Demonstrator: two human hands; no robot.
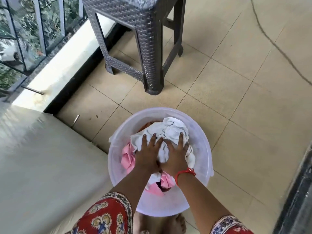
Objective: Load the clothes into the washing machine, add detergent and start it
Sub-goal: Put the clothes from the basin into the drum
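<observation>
Head view. Patterned red sleeves nearest lens. My left hand and right hand side by side, fingers spread, pressing white cloth heaped over pink cloth inside translucent tub on tiled floor. Woven stool beyond tub.

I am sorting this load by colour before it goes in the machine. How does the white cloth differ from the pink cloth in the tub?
The white cloth lies on top of the pile, and both hands press on it; the pink cloth lies lower, partly covered, and shows at the left and near side. The white cloth has thin dark markings; the pink cloth looks plain. Both are crumpled inside the same translucent tub.
</observation>
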